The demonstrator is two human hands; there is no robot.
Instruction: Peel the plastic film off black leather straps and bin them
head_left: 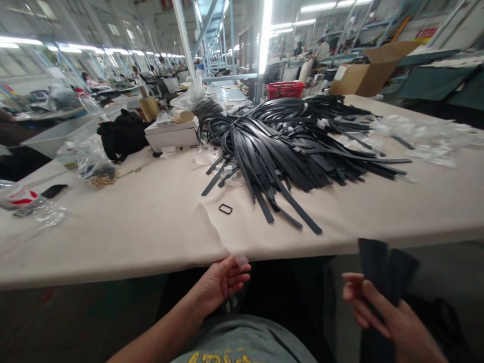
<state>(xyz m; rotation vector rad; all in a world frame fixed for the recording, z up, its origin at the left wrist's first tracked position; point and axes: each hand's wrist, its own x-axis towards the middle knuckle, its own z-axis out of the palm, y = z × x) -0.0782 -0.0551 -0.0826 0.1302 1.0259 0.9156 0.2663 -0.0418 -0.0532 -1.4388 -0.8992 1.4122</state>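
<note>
At the table's front edge, my left hand (227,278) has its thumb and forefinger closed on a small translucent piece of plastic (242,261); its other fingers are loosely curled. Off to the right and below the table top, my right hand (385,312) grips a few flat black straps (374,259), whose ends fan out above the fingers, slightly blurred. A large heap of similar straps (272,151) lies across the middle of the table, ends toward me. Between the heap and my left hand lies a black rectangular ring (226,208).
The cloth-covered table (132,227) carries a white box (172,135), a black bag (123,133), a plastic bag of small brass-coloured parts (100,171) and clear plastic scraps (431,136). Behind stand a red basket (285,90) and an open cardboard box (351,79). People sit farther back.
</note>
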